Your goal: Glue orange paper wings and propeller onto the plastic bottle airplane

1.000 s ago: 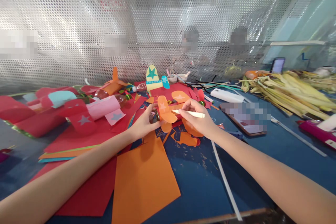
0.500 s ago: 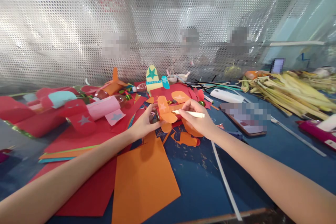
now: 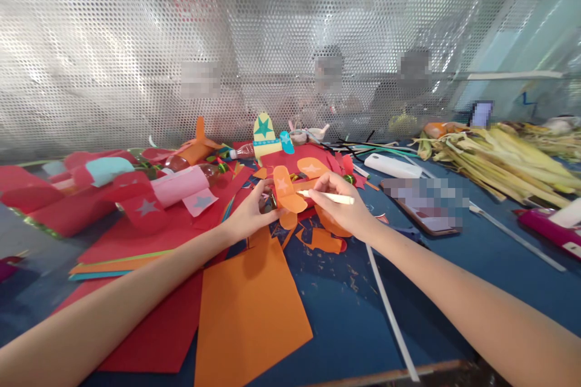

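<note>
My left hand (image 3: 249, 214) is closed on the front of an orange paper plane (image 3: 287, 192) with a pale star on its wing, holding it just above the blue table (image 3: 345, 308). My right hand (image 3: 340, 205) pinches a thin white stick-like tool (image 3: 327, 196), its tip against the plane's body. Orange paper scraps (image 3: 323, 237) lie under both hands. A large orange sheet (image 3: 247, 308) lies in front of me, over red sheets (image 3: 158, 332).
Red, pink and orange paper craft planes (image 3: 177, 188) crowd the left and back. A yellow plane with a green star (image 3: 264, 133) stands behind. A phone (image 3: 424, 201) and white case (image 3: 391, 164) lie right, with corn husks (image 3: 499, 157) beyond. A perforated metal screen (image 3: 227, 42) walls the back; people sit behind it.
</note>
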Available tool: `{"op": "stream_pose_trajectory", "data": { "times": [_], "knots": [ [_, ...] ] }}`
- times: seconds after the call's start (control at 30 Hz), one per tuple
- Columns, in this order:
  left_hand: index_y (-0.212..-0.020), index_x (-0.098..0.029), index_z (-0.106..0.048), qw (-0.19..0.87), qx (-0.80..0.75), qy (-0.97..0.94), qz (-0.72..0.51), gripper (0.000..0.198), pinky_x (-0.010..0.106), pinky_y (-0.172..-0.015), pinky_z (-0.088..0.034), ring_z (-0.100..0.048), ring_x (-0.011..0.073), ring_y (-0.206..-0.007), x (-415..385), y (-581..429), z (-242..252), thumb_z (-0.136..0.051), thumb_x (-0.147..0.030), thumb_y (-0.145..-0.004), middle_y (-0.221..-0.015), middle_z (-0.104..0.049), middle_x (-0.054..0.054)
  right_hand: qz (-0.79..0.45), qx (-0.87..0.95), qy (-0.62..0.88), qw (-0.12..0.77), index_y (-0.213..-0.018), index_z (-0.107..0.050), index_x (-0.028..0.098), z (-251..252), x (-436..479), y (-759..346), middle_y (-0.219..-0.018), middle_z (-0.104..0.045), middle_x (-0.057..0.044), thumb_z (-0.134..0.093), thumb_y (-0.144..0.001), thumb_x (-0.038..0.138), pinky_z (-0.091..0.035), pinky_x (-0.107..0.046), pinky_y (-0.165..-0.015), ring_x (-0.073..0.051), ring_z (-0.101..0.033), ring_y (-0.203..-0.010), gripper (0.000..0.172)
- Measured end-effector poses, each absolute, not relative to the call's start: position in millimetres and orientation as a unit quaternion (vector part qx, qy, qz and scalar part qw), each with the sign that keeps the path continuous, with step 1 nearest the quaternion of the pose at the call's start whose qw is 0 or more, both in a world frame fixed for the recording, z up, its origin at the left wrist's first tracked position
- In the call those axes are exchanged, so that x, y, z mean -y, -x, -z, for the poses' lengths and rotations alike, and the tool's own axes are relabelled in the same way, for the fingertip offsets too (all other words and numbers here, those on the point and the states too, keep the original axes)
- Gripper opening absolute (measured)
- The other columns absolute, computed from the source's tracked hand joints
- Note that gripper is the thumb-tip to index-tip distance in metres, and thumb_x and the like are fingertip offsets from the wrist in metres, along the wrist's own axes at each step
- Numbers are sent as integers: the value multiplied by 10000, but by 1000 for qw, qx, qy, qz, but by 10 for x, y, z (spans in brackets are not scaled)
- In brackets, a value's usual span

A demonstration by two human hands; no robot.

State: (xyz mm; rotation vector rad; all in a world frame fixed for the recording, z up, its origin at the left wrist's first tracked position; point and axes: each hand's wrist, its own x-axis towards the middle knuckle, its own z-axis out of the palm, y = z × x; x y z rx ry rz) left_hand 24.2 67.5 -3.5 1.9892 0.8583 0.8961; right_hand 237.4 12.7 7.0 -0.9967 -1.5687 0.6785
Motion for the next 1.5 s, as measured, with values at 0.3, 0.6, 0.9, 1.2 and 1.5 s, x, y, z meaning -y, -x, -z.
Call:
{"op": "stream_pose_trajectory", "data": {
  "times": [0.3,0.6,0.9,1.2,1.5],
  "knots": [
    [-1187,-186,-410,371,-345,-792,-341,575,356,-931,-475,-571,247,-1113,-650,-249,-5,-673,-436,-742,-1212,-566,104,-285,667,424,543,-735,-480,224,-72,-120,-2377,-689,-532,30,-622,-807,328,-410,-260,-600,-123,-528,-632,191],
    [-1207,-173,-396,369,-346,-793,-340,595,390,-956,-452,-556,254,-1117,-676,-236,18,-658,-443,-746,-1205,-550,124,-274,669,427,543,-719,-461,222,-79,-128,-2381,-680,-525,30,-605,-805,318,-404,-264,-605,-125,-531,-633,193],
    [-1199,-201,-393,402,-344,-776,-343,601,356,-876,-483,-589,201,-973,-691,-225,48,-683,-441,-730,-1090,-526,68,-268,668,430,546,-724,-457,229,-77,-127,-2385,-681,-507,30,-607,-809,340,-409,-268,-605,-132,-510,-639,205],
    [-1194,-193,-397,426,-347,-761,-345,574,387,-909,-484,-589,224,-1027,-673,-207,60,-689,-383,-738,-1141,-526,93,-288,656,436,544,-734,-461,226,-37,-129,-2389,-693,-511,26,-604,-825,380,-432,-269,-608,-136,-531,-639,230],
    [-1219,-199,-412,419,-351,-765,-341,576,368,-896,-501,-596,231,-1043,-654,-176,67,-708,-316,-740,-1162,-549,99,-283,665,449,525,-742,-472,229,50,-144,-2411,-684,-518,19,-607,-847,427,-422,-263,-576,-143,-521,-635,261]
  ]
}}
